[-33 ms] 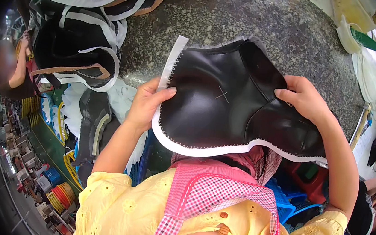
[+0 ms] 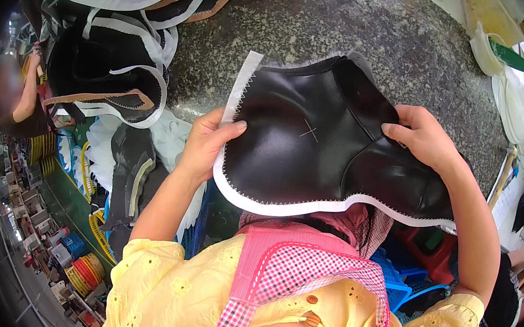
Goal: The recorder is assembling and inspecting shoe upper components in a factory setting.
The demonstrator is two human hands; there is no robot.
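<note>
One left grip, one right grip, one black panel, one pale cross, one speckled surface, two buttons; seemingly at least three overlapping white-edged pieces.

We see a smooth, glossy black leather-like piece edged with matt white tape. We find the tabletop stone-like and mottled, the blue basket at near right plastic, the far-right pale tub smooth plastic, and the near checked apron woven cloth.
</note>
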